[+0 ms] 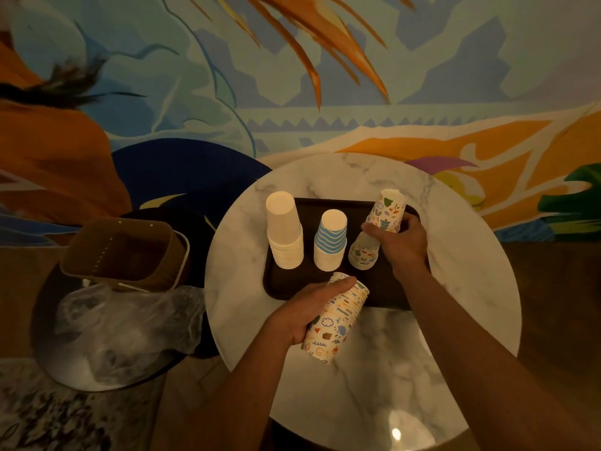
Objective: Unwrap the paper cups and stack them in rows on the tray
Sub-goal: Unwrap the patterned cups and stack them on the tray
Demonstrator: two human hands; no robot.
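I look down on a round white marble table. One thing lies directly on it: a dark rectangular tray, toward the far side. Left of it, a lower side table carries a woven basket and a crumpled plastic bag, touching each other.

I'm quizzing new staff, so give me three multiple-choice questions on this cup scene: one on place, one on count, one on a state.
1. Where on the tray does the white stack stand? A left end; B middle; C right end.
2. How many stacks stand on the tray? A one; B three; C five.
3. The left hand is: A lying flat; B gripping patterned cups; C pointing.
Answers: A, it stands left of the blue-striped stack. B, white, blue-striped, plus the patterned stack. B, its fingers curl round them.
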